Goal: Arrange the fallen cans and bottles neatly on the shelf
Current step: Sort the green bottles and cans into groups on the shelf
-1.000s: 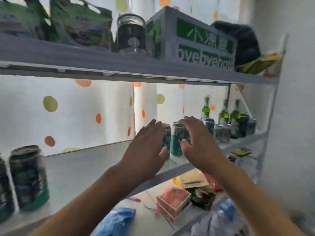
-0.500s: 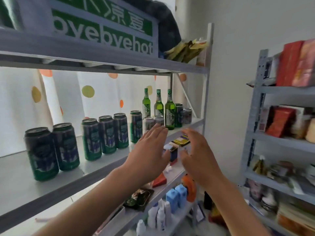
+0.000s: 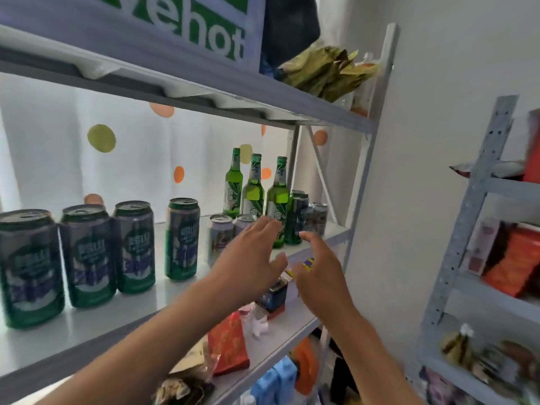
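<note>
Now both hands, left (image 3: 248, 258) and right (image 3: 318, 276), hover empty; I'd grip the slippery glass bottles (image 3: 277, 200) mid-body.

Left hand (image 3: 250, 260) and right hand (image 3: 320, 276): bare, no gloves, rings or watch visible. Both forearms bare to the frame edge; no sleeve in view.
</note>
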The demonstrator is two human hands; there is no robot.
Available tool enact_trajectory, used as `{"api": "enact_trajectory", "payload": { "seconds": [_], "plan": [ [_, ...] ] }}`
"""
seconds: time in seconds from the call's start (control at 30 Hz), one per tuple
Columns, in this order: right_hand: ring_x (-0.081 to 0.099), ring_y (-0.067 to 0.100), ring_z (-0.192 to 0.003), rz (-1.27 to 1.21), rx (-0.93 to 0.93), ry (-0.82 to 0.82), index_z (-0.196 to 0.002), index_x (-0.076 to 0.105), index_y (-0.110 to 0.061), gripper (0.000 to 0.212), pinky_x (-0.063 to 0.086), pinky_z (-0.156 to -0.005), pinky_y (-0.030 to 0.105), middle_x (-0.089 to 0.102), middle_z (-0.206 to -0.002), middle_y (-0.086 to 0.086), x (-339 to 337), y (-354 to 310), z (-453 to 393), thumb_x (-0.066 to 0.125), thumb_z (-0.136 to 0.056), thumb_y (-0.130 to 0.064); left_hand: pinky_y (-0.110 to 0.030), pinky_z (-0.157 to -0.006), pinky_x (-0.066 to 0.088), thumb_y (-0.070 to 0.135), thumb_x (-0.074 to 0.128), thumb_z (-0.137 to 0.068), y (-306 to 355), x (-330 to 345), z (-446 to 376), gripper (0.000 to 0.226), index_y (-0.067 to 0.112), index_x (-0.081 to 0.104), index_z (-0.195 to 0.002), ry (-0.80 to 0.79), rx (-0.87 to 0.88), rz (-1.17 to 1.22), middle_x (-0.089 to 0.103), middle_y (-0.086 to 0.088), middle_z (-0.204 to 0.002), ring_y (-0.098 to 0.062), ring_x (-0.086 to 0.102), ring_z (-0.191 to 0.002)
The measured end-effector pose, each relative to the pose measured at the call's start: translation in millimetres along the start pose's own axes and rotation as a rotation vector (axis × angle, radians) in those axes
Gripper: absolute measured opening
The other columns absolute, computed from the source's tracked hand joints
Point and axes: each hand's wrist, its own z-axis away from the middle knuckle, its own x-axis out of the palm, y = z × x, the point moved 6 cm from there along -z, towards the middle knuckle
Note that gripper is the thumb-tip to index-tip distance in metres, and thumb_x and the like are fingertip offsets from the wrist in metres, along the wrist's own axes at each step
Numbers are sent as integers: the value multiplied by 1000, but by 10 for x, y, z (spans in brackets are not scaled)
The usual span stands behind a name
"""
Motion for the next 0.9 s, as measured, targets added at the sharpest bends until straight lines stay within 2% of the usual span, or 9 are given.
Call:
{"api": "enact_trajectory", "payload": {
  "seconds": [0.1,0.2,0.3,0.4,0.53,0.63,0.67,0.8,0.9],
  "plan": [
    [42,15,-135,-14,-21,-31,-145,40,-27,58,34,-111,30,44,-149,-3,138,142,-512,55,-91,-12,-29,-100,36,31,50,-93,-201,24,-431,55,19,35,-144,23,-64,-12,39,4,-147,-16,43,-129],
    [39,13,-137,-34,-61,-43,-146,40,-24,57,28,-107,23,43,-150,-3,226,237,-897,55,-92,-13,-31,-102,37,32,53,-92,-361,56,-756,57,17,36,-144,33,-126,-14,42,-1,-147,-19,45,-129],
    [41,12,-134,-56,-84,-53,-145,40,-23,56,28,-102,21,45,-147,-3,294,305,-1203,57,-92,-16,-32,-94,41,29,57,-89,-514,99,-1011,52,14,44,-137,34,-224,5,50,-5,-138,-21,53,-116],
    [44,14,-131,-74,-108,-59,-144,39,-26,56,33,-101,25,46,-146,-3,343,328,-1527,57,-92,-19,-32,-90,42,25,58,-87,-631,136,-1255,42,10,52,-126,34,-311,18,55,-7,-129,-23,54,-110],
    [43,15,-132,-156,-152,-29,-143,38,-26,56,36,-104,29,46,-144,-4,344,282,-1952,58,-91,-18,-30,-85,47,23,58,-85,-777,170,-1529,43,19,54,-128,77,-405,91,57,-4,-128,-21,58,-100],
    [42,14,-131,-228,-171,14,-143,36,-25,57,33,-100,26,45,-144,-5,352,246,-2207,58,-90,-19,-20,-69,42,21,60,-85,-910,229,-1697,41,21,57,-126,121,-479,199,58,0,-127,-13,55,-98],
    [43,15,-131,-244,-174,30,-143,35,-24,59,33,-98,26,45,-145,-5,353,238,-2293,59,-90,-20,-18,-68,41,21,61,-84,-948,249,-1758,41,20,57,-125,138,-502,217,58,1,-126,-13,55,-100],
    [42,13,-128,-329,-158,27,-145,32,-19,62,29,-92,23,42,-147,-1,394,253,-2619,60,-91,-22,-36,-87,49,18,62,-83,-1042,305,-2021,57,12,38,-134,178,-585,161,52,-6,-128,-22,53,-102],
    [43,10,-122,-414,-138,-37,-146,32,-16,65,30,-91,22,42,-147,1,480,283,-2836,63,-90,-23,-40,-89,50,20,66,-82,-1133,324,-2266,65,6,32,-135,222,-669,171,49,-11,-131,-24,52,-101]
  ]
}}
